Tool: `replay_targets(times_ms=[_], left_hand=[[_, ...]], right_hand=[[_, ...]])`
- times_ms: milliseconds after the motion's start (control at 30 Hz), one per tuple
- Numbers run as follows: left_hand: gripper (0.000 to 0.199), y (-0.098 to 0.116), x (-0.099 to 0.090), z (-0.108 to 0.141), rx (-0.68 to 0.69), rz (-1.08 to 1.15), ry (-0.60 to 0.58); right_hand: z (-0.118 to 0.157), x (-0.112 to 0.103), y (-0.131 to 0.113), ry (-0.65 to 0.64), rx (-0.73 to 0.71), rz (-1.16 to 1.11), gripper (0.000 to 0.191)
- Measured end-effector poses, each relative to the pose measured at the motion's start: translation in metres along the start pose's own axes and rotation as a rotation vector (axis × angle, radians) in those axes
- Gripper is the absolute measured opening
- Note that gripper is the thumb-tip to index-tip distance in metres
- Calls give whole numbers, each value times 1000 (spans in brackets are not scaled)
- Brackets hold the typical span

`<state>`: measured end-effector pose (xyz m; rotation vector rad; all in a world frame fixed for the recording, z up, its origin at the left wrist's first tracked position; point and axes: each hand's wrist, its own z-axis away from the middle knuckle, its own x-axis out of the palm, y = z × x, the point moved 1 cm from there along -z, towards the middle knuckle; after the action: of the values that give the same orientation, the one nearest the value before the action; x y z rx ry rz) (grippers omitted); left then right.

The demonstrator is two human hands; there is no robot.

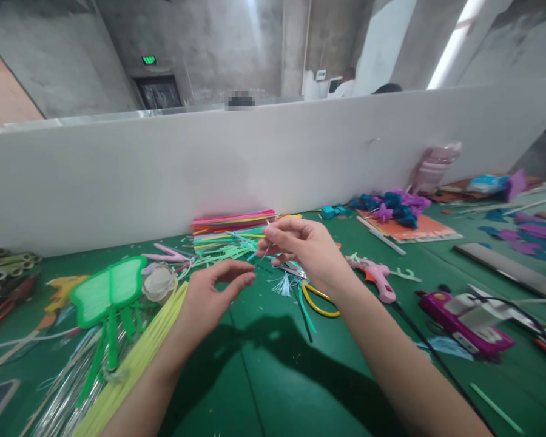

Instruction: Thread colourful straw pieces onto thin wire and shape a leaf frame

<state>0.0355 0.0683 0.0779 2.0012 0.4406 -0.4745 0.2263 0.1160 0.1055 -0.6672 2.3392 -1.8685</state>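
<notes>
Fingers: right hand point(307, 252) pinches a thin strand point(264, 255); left hand point(212, 297) curled, thumb and forefinger parted
Strand: above the green tabletop point(273, 391), near the left fingertips
Scissors point(303, 280): yellow-handled, partly behind the right hand
Pipe cleaners point(234, 224): multicolored, beside the white partition point(118, 182)
Glue gun point(380, 280): pink

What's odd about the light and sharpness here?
Head view: glaring light strip, upper right; both hands' shadows darken the green tabletop; a pixelated patch sits above the partition; the thin strand in the right hand looks blurry.
</notes>
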Motion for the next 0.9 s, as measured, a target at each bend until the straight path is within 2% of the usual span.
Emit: replay_targets(times_ms=[100, 200, 467, 633, 900], left_hand=[[18, 4, -1, -1, -156, 217, -74], [18, 4, -2, -1, -254, 339, -132], [24, 6, -6, 3, -360, 419, -112], [28, 3, -11, 3, -436, 481, -118], [30, -3, -8, 0, -459, 549, -67]], right_hand=[[2, 8, 3, -65, 24, -10, 26], [2, 9, 5, -55, 30, 20, 25], [-1, 2, 3, -20, 73, 70, 32], [-2, -2, 3, -53, 113, 97, 35], [-5, -6, 4, -88, 154, 163, 35]])
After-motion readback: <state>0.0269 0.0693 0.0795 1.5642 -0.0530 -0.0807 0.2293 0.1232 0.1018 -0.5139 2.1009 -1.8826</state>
